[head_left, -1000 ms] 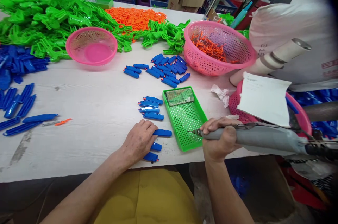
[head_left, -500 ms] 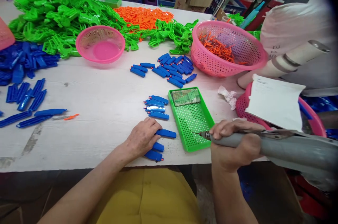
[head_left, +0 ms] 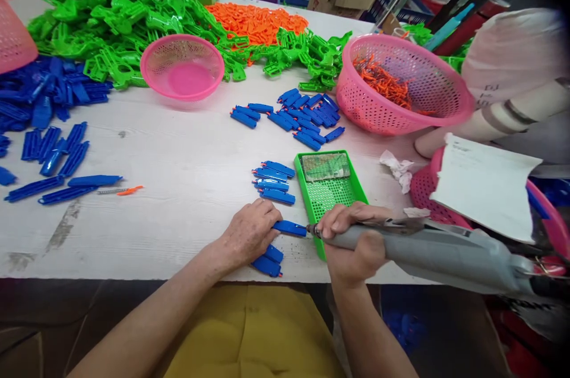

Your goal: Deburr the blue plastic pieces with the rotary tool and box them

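My left hand (head_left: 253,231) is closed on one end of a blue plastic piece (head_left: 290,228) at the table's front. My right hand (head_left: 354,241) grips a grey power screwdriver (head_left: 423,253), whose tip meets the right end of that piece; the exact contact is too small to make out. Two more blue pieces (head_left: 268,265) lie just below my left hand. Beyond it a short stack of blue pieces (head_left: 274,182) shows orange tips. Partly behind the right hand sits a green mesh tray (head_left: 314,197) holding a flat, patterned block (head_left: 325,165).
Heaped green gun-shaped parts (head_left: 120,16) and orange parts (head_left: 262,22) cover the back. A pink basket (head_left: 182,93) stands mid-table; a larger pink basket (head_left: 356,111) holds orange pieces. Blue parts (head_left: 48,93) pile at left. A white sheet (head_left: 487,185) lies over another basket at right.
My right hand has brought the screwdriver left, from over the green tray to the end of the blue piece. My left hand keeps its hold. The view has shifted slightly.
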`<state>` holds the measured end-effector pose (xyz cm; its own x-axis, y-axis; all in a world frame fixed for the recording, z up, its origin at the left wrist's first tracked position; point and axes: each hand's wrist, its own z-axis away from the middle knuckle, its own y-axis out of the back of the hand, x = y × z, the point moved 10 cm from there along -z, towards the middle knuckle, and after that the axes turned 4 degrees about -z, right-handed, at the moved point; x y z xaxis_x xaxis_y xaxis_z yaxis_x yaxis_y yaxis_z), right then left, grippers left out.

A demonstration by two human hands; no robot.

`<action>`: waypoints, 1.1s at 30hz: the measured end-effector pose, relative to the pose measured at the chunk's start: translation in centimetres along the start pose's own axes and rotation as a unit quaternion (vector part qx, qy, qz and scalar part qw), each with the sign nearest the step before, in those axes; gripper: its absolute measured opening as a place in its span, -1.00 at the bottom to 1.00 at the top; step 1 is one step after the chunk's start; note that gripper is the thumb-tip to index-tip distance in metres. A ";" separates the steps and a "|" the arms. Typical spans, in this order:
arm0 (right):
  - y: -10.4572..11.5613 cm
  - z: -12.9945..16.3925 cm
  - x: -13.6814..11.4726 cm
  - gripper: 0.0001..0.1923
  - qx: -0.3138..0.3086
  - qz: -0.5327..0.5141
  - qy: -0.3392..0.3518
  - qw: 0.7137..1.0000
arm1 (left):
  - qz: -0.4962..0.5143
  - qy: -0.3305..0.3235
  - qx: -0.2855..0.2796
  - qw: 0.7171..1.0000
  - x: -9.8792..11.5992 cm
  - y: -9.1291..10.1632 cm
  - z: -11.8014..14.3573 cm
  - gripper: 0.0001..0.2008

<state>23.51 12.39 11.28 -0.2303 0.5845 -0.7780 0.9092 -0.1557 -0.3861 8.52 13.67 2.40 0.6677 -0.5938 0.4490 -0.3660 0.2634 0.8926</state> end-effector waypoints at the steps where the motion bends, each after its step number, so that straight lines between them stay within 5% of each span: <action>1: 0.0 0.0 0.1 -0.87 0.000 0.000 -0.001 1.000 | 0.000 0.000 0.001 1.000 0.0 0.0 0.0 -0.94; 33: -0.8 -0.1 1.4 -0.86 -0.033 -0.014 -0.032 0.999 | -0.008 -0.001 -0.019 1.000 0.2 -0.2 -0.1 -0.94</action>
<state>22.49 13.44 10.51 -0.2749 0.5360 -0.7982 0.9226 -0.0867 -0.3760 8.75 13.60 2.34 0.6723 -0.5997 0.4340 -0.3296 0.2824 0.9009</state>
